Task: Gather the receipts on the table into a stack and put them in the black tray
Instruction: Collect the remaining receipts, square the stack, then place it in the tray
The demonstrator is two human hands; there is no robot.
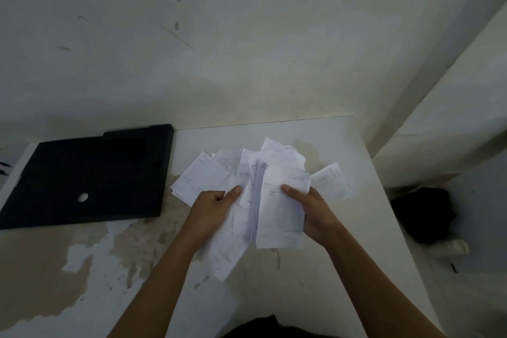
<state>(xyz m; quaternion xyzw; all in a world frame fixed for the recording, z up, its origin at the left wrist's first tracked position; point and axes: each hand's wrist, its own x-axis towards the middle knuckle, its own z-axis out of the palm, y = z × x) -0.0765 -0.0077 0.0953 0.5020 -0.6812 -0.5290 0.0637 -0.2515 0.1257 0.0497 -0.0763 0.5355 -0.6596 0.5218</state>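
A loose bundle of white receipts [277, 211] is held between both my hands just above the table's middle. My left hand [214, 208] grips the bundle's left side, thumb on top. My right hand [310, 208] grips its right side, thumb pressed on the top sheet. More receipts lie on the table behind the bundle: one at the left [200, 175], several at the back [279, 153], and one at the right [332, 181]. The black tray [82, 175] lies flat at the table's back left, nothing visible inside it, apart from the receipts.
The white table [315, 269] has worn, peeling patches at the left front. A stained wall rises right behind it. The table's right edge drops to a floor with a dark object [425, 214] and a white bottle [455, 247].
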